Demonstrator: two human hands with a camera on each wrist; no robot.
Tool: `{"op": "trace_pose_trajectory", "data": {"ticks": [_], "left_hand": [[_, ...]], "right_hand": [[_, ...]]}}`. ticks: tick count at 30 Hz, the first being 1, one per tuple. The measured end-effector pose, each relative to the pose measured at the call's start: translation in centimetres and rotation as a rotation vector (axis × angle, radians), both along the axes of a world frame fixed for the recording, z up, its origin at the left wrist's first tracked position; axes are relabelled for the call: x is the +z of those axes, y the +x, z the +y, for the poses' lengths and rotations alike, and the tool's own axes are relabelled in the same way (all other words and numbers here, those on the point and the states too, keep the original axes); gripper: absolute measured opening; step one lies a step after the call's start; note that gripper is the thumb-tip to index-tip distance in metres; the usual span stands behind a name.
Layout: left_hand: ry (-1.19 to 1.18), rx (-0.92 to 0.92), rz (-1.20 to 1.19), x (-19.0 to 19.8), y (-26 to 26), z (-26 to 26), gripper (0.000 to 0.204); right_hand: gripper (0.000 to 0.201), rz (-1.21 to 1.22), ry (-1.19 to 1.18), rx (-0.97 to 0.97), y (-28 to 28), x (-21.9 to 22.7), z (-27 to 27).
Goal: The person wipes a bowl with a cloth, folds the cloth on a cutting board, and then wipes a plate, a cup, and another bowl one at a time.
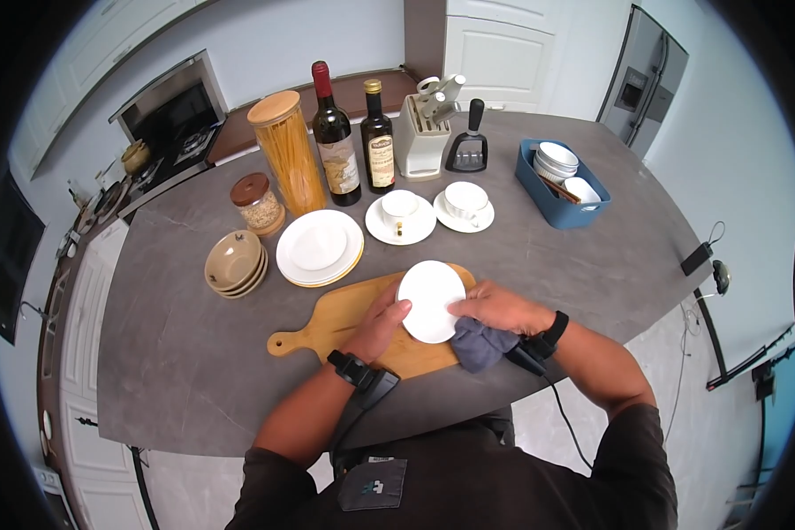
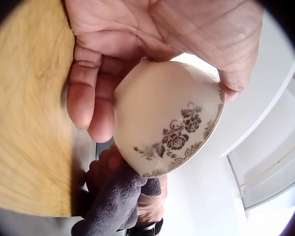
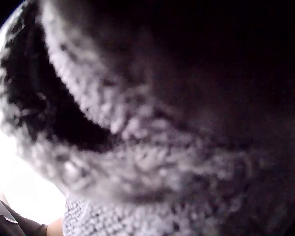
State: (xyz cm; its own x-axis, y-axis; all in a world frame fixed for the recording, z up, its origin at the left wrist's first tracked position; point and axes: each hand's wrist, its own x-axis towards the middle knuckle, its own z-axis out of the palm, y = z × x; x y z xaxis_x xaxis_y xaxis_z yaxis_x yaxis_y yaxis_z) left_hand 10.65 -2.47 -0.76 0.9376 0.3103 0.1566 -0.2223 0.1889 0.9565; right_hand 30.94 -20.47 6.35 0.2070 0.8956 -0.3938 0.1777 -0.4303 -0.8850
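Note:
Over the wooden cutting board (image 1: pixel 344 314) both hands hold a small white bowl (image 1: pixel 431 296). Dark flowers and a patterned rim mark the bowl's outer side (image 2: pixel 157 118) in the left wrist view. My left hand (image 1: pixel 380 322) grips its left edge, thumb over the rim and fingers behind. On the right edge, my right hand (image 1: pixel 503 306) pinches the rim with its thumb and also holds a grey cloth (image 1: pixel 481 343), which hangs below it. That cloth (image 3: pixel 137 172) fills most of the right wrist view and hides the right fingers there.
Behind the board stand stacked white plates (image 1: pixel 320 247), brown bowls (image 1: pixel 237 263) and two cups on saucers (image 1: pixel 400 231). Farther back are a pasta jar (image 1: pixel 290 159), two bottles (image 1: pixel 334 146), a knife block (image 1: pixel 422 141) and a blue bin (image 1: pixel 564 208) with bowls.

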Motion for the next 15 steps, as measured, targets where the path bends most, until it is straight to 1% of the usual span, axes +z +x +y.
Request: {"op": "trace_pose_trajectory", "data": {"ticks": [5, 7, 9, 10, 12, 13, 14, 15], "left_hand": [[0.006, -0.015, -0.006, -0.2, 0.0, 0.3, 0.071], [0.023, -0.002, -0.011, -0.1, 0.1, 0.1, 0.071], [-0.022, 0.036, 0.003, 0.1, 0.0, 0.0, 0.069], [-0.020, 0.036, 0.004, -0.1, 0.0, 0.1, 0.069], [-0.240, 0.060, -0.028, -0.4, 0.4, 0.5, 0.068], [-0.238, 0.057, -0.028, -0.4, 0.5, 0.7, 0.068], [-0.277, 0.129, -0.075, -0.3, 0.5, 0.9, 0.068], [-0.316, 0.200, -0.122, -0.3, 0.6, 1.1, 0.068]], "right_hand": [[0.049, 0.090, 0.041, -0.007, 0.0, -0.9, 0.4], [0.049, 0.071, 0.028, 0.005, 0.4, -1.1, 0.5], [0.050, 0.058, 0.015, 0.017, 0.8, -0.9, 0.4], [0.047, 0.080, 0.014, 0.012, 0.9, 0.3, 0.2], [0.046, 0.104, 0.015, 0.003, 1.3, 1.4, -0.1], [0.043, 0.093, 0.116, -0.127, 1.7, 1.7, -0.3], [0.041, 0.081, 0.216, -0.259, 2.0, 1.9, -0.4], [0.038, -0.017, 0.356, -0.309, 2.3, 1.5, -0.2]]}}
